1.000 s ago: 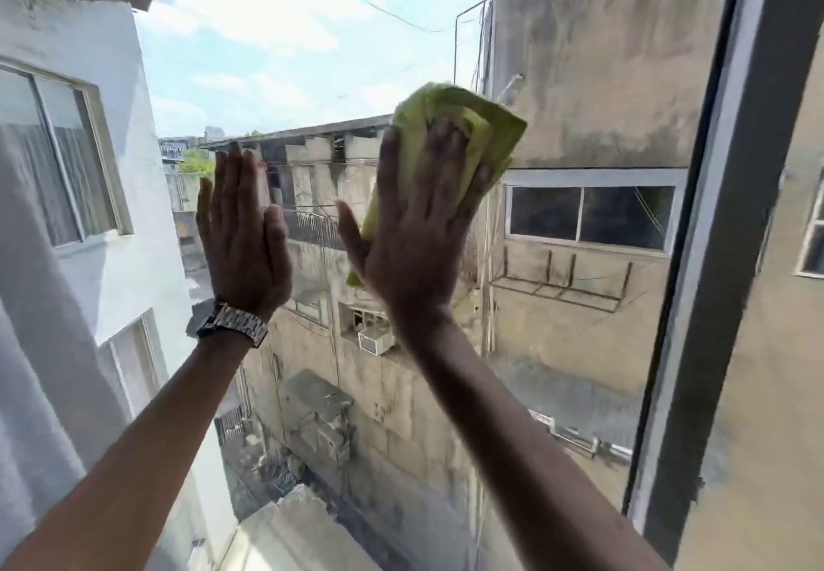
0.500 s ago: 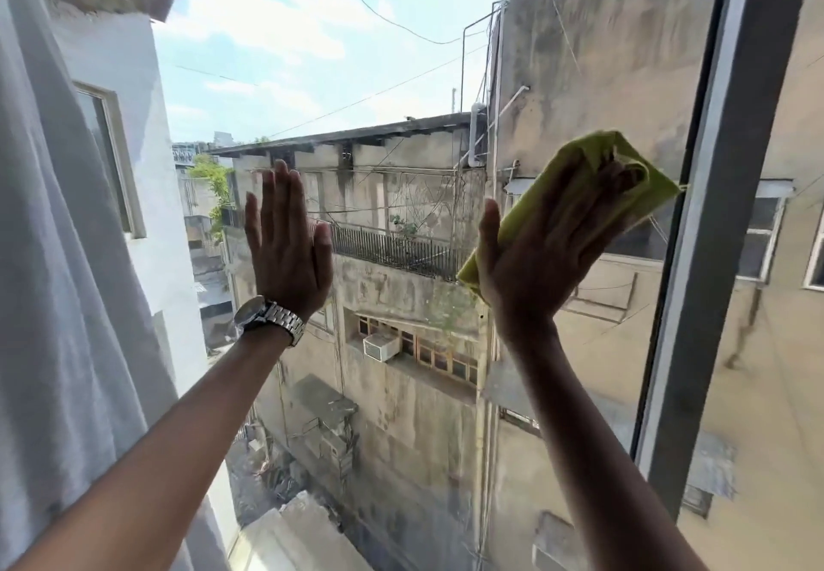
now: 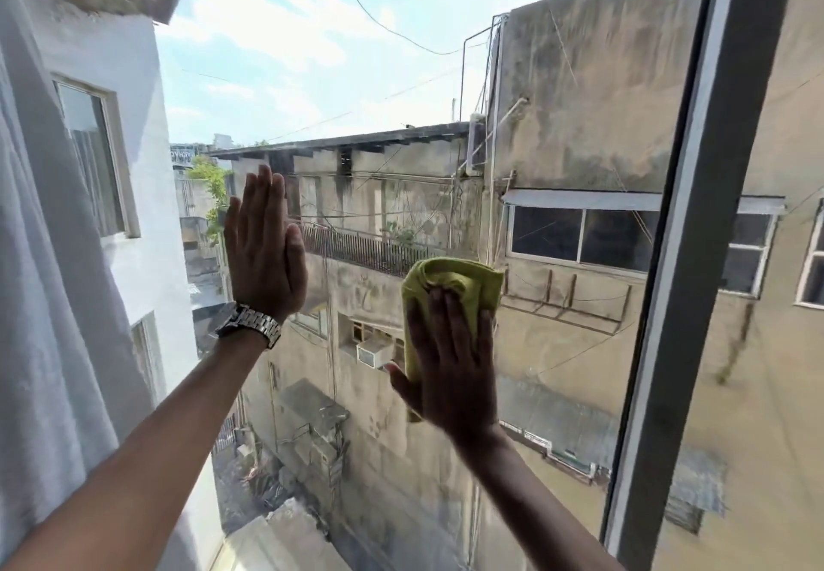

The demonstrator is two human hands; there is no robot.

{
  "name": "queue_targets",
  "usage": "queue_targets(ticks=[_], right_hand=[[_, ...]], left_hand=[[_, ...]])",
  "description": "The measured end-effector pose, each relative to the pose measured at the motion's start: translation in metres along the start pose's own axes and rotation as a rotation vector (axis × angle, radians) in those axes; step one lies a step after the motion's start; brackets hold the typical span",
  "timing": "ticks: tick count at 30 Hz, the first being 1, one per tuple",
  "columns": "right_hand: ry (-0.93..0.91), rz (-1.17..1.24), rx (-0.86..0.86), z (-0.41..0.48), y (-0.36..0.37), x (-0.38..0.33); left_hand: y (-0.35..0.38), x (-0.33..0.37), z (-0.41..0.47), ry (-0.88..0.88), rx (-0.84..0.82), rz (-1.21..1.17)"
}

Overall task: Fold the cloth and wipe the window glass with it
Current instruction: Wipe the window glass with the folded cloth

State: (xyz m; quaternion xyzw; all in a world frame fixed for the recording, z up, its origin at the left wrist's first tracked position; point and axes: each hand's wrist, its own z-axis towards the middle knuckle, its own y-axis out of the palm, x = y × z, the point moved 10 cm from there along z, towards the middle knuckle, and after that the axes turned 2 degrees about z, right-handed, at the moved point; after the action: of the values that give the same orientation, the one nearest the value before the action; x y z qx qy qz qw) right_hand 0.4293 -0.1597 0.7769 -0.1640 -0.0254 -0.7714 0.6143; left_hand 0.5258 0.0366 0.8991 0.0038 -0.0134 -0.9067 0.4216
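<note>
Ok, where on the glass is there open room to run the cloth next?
Free: between right hand with cloth and window frame, and the upper pane. Tighter: the gap to the flat left hand; curtain borders it.

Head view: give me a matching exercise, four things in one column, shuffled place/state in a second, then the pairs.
Things:
1. cloth
2. left hand
3. wristwatch
4. curtain

Place or state:
A. flat and bare on the window glass
B. hanging at the left edge
C. bunched under the right hand, pressed to the glass
D. strapped to the left wrist

Pairs: 1-C, 2-A, 3-D, 4-B
</note>
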Motion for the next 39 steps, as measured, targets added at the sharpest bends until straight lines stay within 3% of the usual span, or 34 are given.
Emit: queue_targets(ticks=[5,9,13,18,21,24,28,31,33,39], right_hand=[[0.24,-0.06,0.058,0.039,-0.021,0.084],[0.382,-0.037,0.157,0.135,-0.031,0.089],[0.288,-0.005,0.192,0.16,-0.02,0.054],[0.072,0.006,-0.006,0.045,0.006,-0.018],[0.028,-0.004,-0.017,0.027,0.008,-0.025],[0.035,0.044,0.047,0.086,-0.003,-0.015],[0.246,0.106,0.202,0.216,-0.02,0.018],[0.343,0.077,0.287,0.253,-0.027,0.024],[0.344,0.068,0.28,0.228,-0.022,0.01],[0.163,0.044,0.005,0.048,0.013,-0.067]], left_hand=[[-0.001,0.002,-0.001,-0.022,-0.018,0.01],[0.004,0.002,-0.002,-0.013,-0.025,0.011],[0.003,-0.003,-0.003,-0.007,0.021,-0.008],[-0.001,-0.003,-0.002,-0.01,0.02,-0.024],[-0.003,0.002,0.0,-0.011,0.005,-0.015],[-0.002,-0.002,0.002,-0.048,-0.023,0.03],[0.003,-0.008,0.001,-0.07,-0.033,0.024],[0.005,-0.013,0.001,-0.08,-0.019,0.021],[0.005,-0.016,0.0,-0.057,-0.034,0.036],[0.001,-0.016,0.0,-0.011,-0.059,0.067]])
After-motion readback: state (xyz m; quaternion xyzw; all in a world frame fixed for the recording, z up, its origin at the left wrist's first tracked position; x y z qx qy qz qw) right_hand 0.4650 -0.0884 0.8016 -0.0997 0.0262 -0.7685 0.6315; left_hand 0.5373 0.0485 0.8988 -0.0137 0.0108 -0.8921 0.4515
